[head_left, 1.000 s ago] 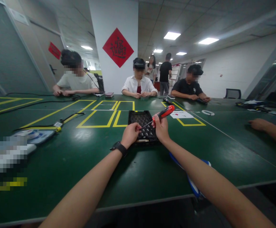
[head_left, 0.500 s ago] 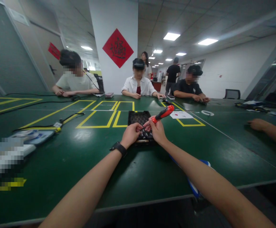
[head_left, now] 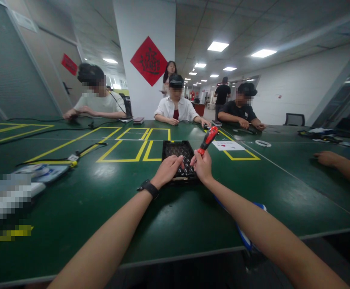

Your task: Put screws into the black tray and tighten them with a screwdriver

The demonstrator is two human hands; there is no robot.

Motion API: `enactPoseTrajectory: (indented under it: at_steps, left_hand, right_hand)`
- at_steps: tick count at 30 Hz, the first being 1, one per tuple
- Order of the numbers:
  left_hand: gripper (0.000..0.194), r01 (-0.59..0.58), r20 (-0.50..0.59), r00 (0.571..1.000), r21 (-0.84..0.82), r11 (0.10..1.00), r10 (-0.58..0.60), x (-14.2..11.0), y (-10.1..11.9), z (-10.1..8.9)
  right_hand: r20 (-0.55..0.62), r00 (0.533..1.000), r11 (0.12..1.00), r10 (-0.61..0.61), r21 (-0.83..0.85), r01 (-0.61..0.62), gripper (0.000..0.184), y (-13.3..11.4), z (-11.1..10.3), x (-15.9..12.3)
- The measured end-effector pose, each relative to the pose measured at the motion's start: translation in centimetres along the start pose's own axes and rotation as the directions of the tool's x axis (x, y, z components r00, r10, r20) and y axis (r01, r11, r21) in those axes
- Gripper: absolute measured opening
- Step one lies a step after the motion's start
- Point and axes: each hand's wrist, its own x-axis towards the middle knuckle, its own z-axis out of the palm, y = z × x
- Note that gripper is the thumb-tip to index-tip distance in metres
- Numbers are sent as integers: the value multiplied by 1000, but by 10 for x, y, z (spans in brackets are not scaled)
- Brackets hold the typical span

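Note:
My right hand is closed around a screwdriver with a red and black handle, tilted up and to the right, its shaft pointing down into a black bit case on the green table. My left hand, a black watch on its wrist, rests on the case's near edge beside the shaft; its fingers are curled over the bits, and whether they hold one is hidden.
Yellow tape outlines mark the green table. Three seated people work at the far side, others stand behind. Another person's forearm lies at the right. Cables and a packet sit at the left, a paper and tape ring beyond.
The screwdriver has swung from nearly level to steeply tilted, tip down at the case. My left hand has slid forward onto the case. People standing behind have moved.

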Motion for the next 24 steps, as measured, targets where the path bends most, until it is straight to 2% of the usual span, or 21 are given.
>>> enactPoseTrajectory:
  at_steps: [4, 11, 24]
  left_hand:
    - [56, -25, 19, 999, -6, 1000, 26, -2, 3, 0]
    - [65, -88, 123, 989, 78, 993, 78, -3, 6, 1]
    - [65, -142, 177, 979, 212, 967, 105, -4, 11, -1]
  right_hand:
    - [78, 997, 999, -6, -33, 9, 26, 1, 0, -2]
    - [89, 995, 995, -50, -83, 58, 26, 2, -1, -2]
    - [163, 983, 980, -87, -162, 113, 24, 5, -1, -2]
